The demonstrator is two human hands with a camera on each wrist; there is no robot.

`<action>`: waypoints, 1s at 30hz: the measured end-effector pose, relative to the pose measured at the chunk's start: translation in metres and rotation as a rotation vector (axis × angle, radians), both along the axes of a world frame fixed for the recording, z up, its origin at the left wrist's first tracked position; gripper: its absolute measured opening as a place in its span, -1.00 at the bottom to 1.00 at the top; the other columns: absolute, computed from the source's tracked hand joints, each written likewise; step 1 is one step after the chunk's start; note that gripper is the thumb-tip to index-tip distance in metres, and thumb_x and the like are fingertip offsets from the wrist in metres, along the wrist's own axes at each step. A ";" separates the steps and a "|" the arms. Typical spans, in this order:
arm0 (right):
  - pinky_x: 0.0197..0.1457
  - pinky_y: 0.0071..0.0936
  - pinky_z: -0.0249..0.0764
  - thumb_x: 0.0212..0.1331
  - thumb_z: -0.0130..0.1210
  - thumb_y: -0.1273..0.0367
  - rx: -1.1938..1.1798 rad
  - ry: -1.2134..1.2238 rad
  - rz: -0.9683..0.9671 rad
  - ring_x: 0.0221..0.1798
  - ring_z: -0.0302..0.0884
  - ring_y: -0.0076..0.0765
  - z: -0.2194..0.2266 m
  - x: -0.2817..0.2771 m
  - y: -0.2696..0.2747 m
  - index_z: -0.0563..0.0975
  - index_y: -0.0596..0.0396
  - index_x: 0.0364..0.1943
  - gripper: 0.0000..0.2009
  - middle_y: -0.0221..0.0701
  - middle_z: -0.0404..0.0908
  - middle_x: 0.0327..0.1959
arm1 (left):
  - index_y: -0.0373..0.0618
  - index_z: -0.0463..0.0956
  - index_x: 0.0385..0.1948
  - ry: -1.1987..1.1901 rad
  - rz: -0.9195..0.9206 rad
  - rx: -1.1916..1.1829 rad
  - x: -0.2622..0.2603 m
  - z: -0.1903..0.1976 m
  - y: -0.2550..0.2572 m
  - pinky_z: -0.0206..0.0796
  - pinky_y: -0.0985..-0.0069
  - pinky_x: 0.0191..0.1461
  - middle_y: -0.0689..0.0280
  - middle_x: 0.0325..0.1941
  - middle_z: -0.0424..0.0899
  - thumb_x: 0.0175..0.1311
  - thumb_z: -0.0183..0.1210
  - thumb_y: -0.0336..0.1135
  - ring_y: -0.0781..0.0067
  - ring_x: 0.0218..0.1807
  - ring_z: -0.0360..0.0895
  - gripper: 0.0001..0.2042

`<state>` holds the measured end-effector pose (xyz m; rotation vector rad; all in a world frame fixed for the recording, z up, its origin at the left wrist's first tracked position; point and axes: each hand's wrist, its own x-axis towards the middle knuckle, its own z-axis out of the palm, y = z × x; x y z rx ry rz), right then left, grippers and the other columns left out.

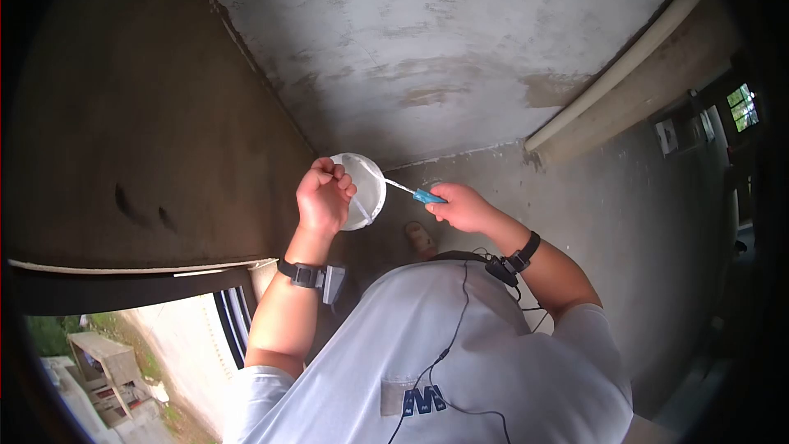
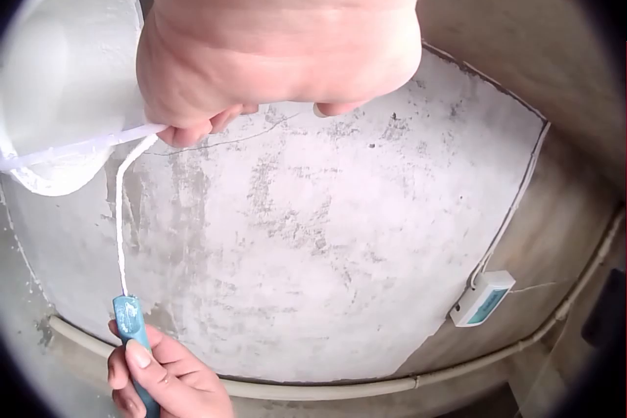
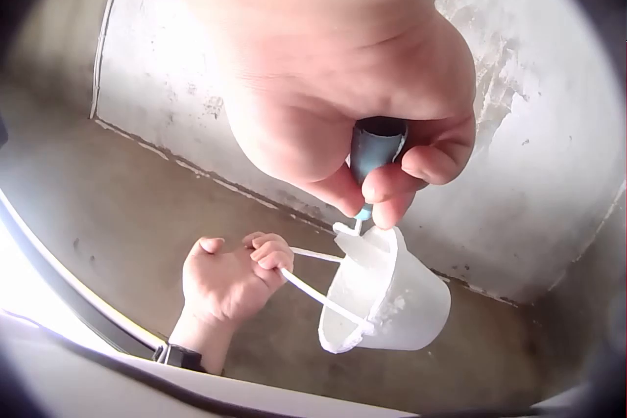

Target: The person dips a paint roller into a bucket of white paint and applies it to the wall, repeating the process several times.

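A white bucket [image 1: 371,185] hangs by its handle [image 3: 318,296] from the curled fingers of my left hand [image 1: 325,197]; the right wrist view shows the bucket [image 3: 407,305] tilted, with its mouth toward that hand [image 3: 230,281]. My right hand [image 1: 466,207] grips the blue handle [image 1: 427,196] of a tool with a thin, white-coated shaft [image 2: 120,232]. The shaft's far end reaches the bucket's rim, and a white piece [image 3: 364,246] shows there inside the mouth. In the left wrist view the right thumb lies along the blue handle [image 2: 130,325].
A wall with patchy white coating [image 1: 444,49] stands ahead, a brown wall [image 1: 140,131] at left. A pipe [image 1: 620,66] runs along the right edge. A window opening [image 1: 123,370] is at lower left. A small white box [image 2: 482,298] hangs on the wall by a cable.
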<state>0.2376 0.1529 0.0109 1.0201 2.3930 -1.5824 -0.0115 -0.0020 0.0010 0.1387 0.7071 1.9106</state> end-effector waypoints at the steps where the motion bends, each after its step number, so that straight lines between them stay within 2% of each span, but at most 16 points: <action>1: -0.34 -0.36 0.43 0.30 0.15 0.27 0.000 0.001 -0.006 -0.46 0.51 -0.42 -0.004 -0.001 0.001 0.57 0.15 -0.24 -0.79 -0.40 0.59 -0.50 | -0.02 0.35 -0.34 -0.005 0.020 0.003 0.000 0.001 0.000 0.26 0.40 -0.22 0.31 -0.34 0.36 0.05 -0.01 -0.32 0.39 -0.36 0.29 -0.86; 3: -0.27 -0.32 0.44 0.29 0.16 0.25 0.134 0.002 0.024 -0.40 0.54 -0.34 -0.010 -0.001 0.004 0.57 0.16 -0.23 -0.77 -0.36 0.61 -0.48 | -0.01 0.35 -0.35 0.000 0.061 -0.009 0.000 0.005 0.000 0.26 0.40 -0.22 0.31 -0.34 0.36 0.07 0.00 -0.30 0.39 -0.36 0.29 -0.87; 7: -0.29 -0.35 0.44 0.29 0.15 0.27 0.209 -0.053 0.048 -0.40 0.54 -0.38 -0.011 0.010 0.014 0.57 0.15 -0.24 -0.79 -0.37 0.62 -0.47 | 0.01 0.35 -0.35 0.004 0.140 -0.014 -0.002 0.004 0.000 0.23 0.39 -0.22 0.34 -0.34 0.36 0.13 0.01 -0.26 0.41 -0.35 0.29 -0.89; 9: -0.32 -0.35 0.43 0.29 0.15 0.28 0.066 -0.030 -0.010 -0.43 0.51 -0.42 -0.001 0.016 0.014 0.57 0.16 -0.26 -0.80 -0.38 0.62 -0.48 | 0.02 0.35 -0.34 0.013 0.155 -0.013 -0.002 0.001 -0.001 0.22 0.40 -0.22 0.34 -0.34 0.36 0.13 0.01 -0.25 0.42 -0.35 0.29 -0.88; 13: -0.42 -0.41 0.38 0.28 0.15 0.29 0.015 -0.055 -0.020 -0.51 0.44 -0.50 0.017 0.026 0.012 0.56 0.15 -0.32 -0.81 -0.44 0.60 -0.52 | 0.02 0.34 -0.32 0.014 0.177 -0.041 -0.002 0.001 0.000 0.21 0.42 -0.22 0.35 -0.35 0.36 0.16 0.01 -0.25 0.43 -0.36 0.29 -0.88; 15: -0.51 -0.49 0.31 0.28 0.15 0.29 -0.110 -0.084 -0.108 -0.59 0.37 -0.58 0.020 0.028 0.008 0.57 0.12 -0.35 -0.82 -0.49 0.59 -0.55 | 0.02 0.34 -0.32 0.004 0.183 -0.030 -0.003 -0.003 0.001 0.20 0.41 -0.22 0.35 -0.35 0.36 0.16 0.01 -0.26 0.42 -0.36 0.29 -0.89; 19: -0.55 -0.55 0.26 0.26 0.15 0.31 -0.168 -0.073 -0.105 -0.63 0.32 -0.63 0.023 0.035 0.006 0.56 0.11 -0.36 -0.83 -0.51 0.58 -0.56 | 0.01 0.34 -0.29 0.009 0.188 -0.065 -0.002 -0.005 0.000 0.20 0.41 -0.24 0.35 -0.36 0.35 0.19 0.01 -0.27 0.42 -0.36 0.29 -0.89; 22: -0.56 -0.57 0.24 0.27 0.15 0.30 -0.226 -0.075 -0.116 -0.64 0.31 -0.63 0.028 0.034 0.004 0.57 0.12 -0.34 -0.83 -0.50 0.58 -0.55 | 0.01 0.33 -0.25 0.007 0.192 -0.112 -0.001 -0.007 0.001 0.19 0.42 -0.25 0.36 -0.36 0.35 0.19 0.02 -0.29 0.44 -0.37 0.28 -0.86; 24: -0.60 -0.61 0.20 0.32 0.12 0.32 -0.311 -0.024 -0.171 -0.68 0.28 -0.63 0.025 0.032 0.004 0.60 0.17 -0.20 -0.82 -0.43 0.58 -0.55 | 0.01 0.32 -0.22 0.018 0.173 -0.167 0.001 -0.007 0.002 0.18 0.42 -0.26 0.37 -0.36 0.34 0.19 0.03 -0.30 0.46 -0.37 0.26 -0.84; 27: -0.60 -0.61 0.21 0.36 0.09 0.30 -0.421 0.043 -0.216 -0.69 0.29 -0.62 0.020 0.023 0.003 0.59 0.20 -0.15 -0.78 -0.42 0.57 -0.55 | 0.02 0.32 -0.27 -0.013 0.174 -0.211 0.003 -0.007 0.003 0.15 0.47 -0.34 0.40 -0.41 0.32 0.18 0.00 -0.35 0.53 -0.43 0.25 -0.88; 30: -0.61 -0.61 0.22 0.39 0.06 0.29 -0.429 0.031 -0.211 -0.69 0.30 -0.61 0.014 0.015 0.003 0.58 0.21 -0.12 -0.76 -0.42 0.57 -0.55 | 0.04 0.32 -0.23 0.033 0.125 -0.203 -0.001 -0.013 0.002 0.15 0.45 -0.26 0.39 -0.37 0.33 0.19 0.03 -0.28 0.47 -0.37 0.25 -0.85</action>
